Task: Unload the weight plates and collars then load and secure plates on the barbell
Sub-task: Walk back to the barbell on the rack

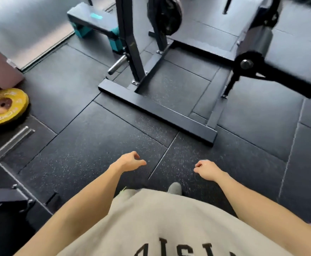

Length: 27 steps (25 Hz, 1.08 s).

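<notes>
A yellow weight plate (4, 106) lies flat on the floor at the far left. A bare steel barbell sleeve (8, 146) slants across the lower left, below that plate. Black plates (166, 14) hang on the black rack (130, 43) at the top centre, and a short steel storage peg (117, 64) sticks out of the rack's upright. My left hand (130, 161) and my right hand (207, 169) hang in front of me over the floor, fingers loosely curled, holding nothing. No collar is visible.
The rack's base bar (158, 111) lies across the rubber floor ahead of me. A padded bench (289, 58) with a round end cap (246, 64) stands at the right. A teal and black step platform (93, 23) sits at the back left. My shoe (174, 188) shows below.
</notes>
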Each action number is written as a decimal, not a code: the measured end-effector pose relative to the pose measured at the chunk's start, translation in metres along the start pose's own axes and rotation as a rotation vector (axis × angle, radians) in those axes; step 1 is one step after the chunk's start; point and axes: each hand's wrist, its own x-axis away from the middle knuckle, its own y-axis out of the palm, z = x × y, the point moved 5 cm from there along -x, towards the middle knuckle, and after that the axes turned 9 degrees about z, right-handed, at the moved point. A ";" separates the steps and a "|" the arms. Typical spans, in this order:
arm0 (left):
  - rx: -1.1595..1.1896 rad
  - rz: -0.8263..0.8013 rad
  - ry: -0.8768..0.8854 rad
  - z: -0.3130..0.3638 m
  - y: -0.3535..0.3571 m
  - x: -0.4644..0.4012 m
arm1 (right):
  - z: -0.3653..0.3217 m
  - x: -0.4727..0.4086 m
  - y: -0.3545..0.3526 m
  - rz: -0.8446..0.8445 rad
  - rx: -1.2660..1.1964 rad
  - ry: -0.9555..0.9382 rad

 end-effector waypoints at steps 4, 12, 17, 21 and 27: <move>0.122 0.043 -0.112 -0.006 -0.039 -0.036 | -0.077 -0.077 -0.046 -0.036 0.150 -0.128; 0.275 0.057 -0.244 -0.058 -0.155 -0.152 | -0.268 -0.209 -0.074 -0.132 0.364 -0.296; 0.365 0.152 -0.324 -0.108 -0.262 -0.202 | -0.412 -0.278 -0.098 -0.115 0.406 -0.376; 0.484 0.187 -0.415 -0.144 -0.308 -0.217 | -0.516 -0.299 -0.100 -0.140 0.483 -0.478; 0.663 0.236 -0.560 -0.200 -0.349 -0.238 | -0.647 -0.338 -0.071 -0.223 0.668 -0.666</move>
